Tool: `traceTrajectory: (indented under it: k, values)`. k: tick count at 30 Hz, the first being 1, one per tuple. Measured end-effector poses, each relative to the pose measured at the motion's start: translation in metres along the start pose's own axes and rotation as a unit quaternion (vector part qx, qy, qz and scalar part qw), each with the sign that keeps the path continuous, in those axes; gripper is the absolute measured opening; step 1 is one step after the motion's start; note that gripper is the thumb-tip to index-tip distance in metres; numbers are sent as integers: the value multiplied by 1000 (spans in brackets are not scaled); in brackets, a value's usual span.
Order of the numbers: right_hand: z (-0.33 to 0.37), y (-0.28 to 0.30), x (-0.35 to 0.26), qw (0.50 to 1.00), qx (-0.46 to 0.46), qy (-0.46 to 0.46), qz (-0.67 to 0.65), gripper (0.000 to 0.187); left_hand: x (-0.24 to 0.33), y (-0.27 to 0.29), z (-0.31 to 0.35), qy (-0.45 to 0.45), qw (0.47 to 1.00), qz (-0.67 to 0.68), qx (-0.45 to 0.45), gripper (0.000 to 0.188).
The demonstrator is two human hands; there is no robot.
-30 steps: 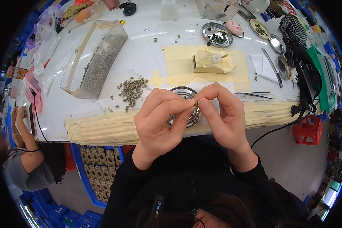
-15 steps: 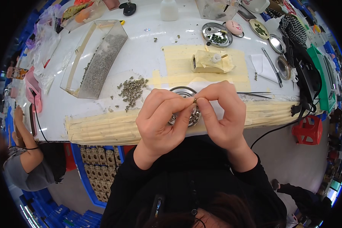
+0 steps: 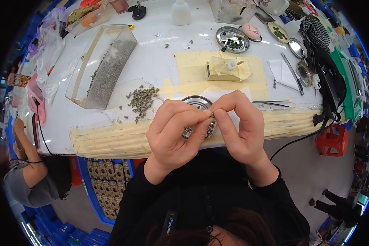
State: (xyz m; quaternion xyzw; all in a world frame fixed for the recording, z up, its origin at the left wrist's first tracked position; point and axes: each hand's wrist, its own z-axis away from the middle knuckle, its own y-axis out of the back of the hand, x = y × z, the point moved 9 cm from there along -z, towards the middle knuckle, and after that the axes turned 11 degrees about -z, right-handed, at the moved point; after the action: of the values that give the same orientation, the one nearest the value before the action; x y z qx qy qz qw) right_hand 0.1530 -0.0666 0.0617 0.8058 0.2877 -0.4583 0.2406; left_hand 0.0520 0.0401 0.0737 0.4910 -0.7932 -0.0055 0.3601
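Above a round steel dish [image 3: 189,101] at the table's near edge, both my hands meet fingertip to fingertip. My left hand [image 3: 174,131] pinches with thumb and forefinger, and my right hand [image 3: 242,129] does the same from the other side. Between the fingertips shows a tiny brass-coloured metal part [image 3: 212,116], too small to make out fully. Small metal pieces lie in the dish, which my hands partly cover. Left of the dish, a loose pile of small metal parts [image 3: 142,101] lies on the white table.
A clear plastic bin [image 3: 118,55] of small grey parts stands to the left. Beyond my hands sits a tape-wrapped block [image 3: 223,70]. Tweezers [image 3: 272,103] lie to the right, a steel plate [image 3: 245,43] farther back. A blue crate [image 3: 90,184] of metal housings stands below the table edge.
My fingertips have shifted slightly toward me, and the right thumb and forefinger have changed position a little around the small part. More of the dish's far rim shows.
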Motion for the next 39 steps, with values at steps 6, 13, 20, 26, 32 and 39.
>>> traceTrajectory:
  k: [6, 13, 20, 26, 32, 39]
  values:
    - [5, -1, 14, 992, 1, -81, -102, 4, 0, -1, 0, -2, 1000, 25, -10, 25]
    - [0, 2, -2, 999, 6, 13, 30, 3, -2, 1, 3, 5, 1000, -20, -7, 26]
    - [2, 1, -22, 981, 25, 117, 151, 7, 8, 1, 4, -34, 995, -92, 31, 28]
    - [2, 0, 12, 996, -3, -50, -73, 8, 4, 3, 3, -30, 998, -52, 18, 30]
    - [2, 4, 13, 997, 1, -51, -61, 7, 5, 2, 3, -26, 997, -72, 18, 28]
    - [2, 5, 12, 995, 17, -51, -80, 8, 3, 2, 3, -9, 998, -64, 19, 27]
